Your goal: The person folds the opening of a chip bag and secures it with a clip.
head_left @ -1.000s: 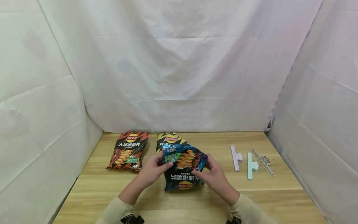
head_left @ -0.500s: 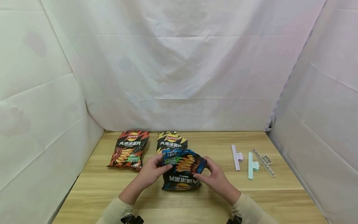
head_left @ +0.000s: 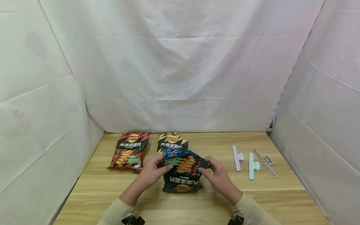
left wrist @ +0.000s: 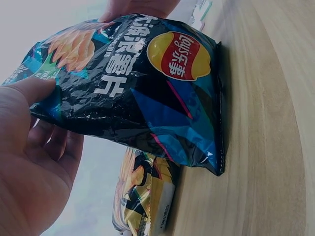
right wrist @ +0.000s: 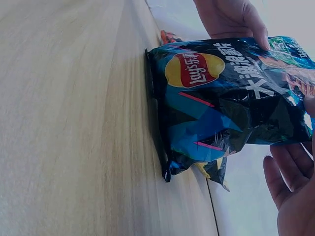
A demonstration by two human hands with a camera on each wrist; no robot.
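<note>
A blue and black potato chip bag (head_left: 180, 180) stands tilted and upside down at the middle of the table, its logo end down on the wood. My left hand (head_left: 152, 171) pinches its left side, thumb on the printed front and fingers behind. On the opposite side my right hand (head_left: 220, 179) pinches the edge, thumb also in front. The left wrist view shows the crinkled blue bag (left wrist: 147, 93) with its lower seam at the table surface. Behind it lies a yellow and black chip bag (head_left: 172, 141), partly hidden.
Back left lies a red and black chip bag (head_left: 130, 151). On the right are three ruler-like bag clips: a lilac clip (head_left: 237, 158), a mint clip (head_left: 251, 166) and a dark-patterned clip (head_left: 265, 163). A white curtain (head_left: 180, 78) borders the wooden table (head_left: 180, 215).
The upper end of the blue chip bag has come down slightly, uncovering more of the yellow bag. My right thumb has shifted a little up along the bag's edge.
</note>
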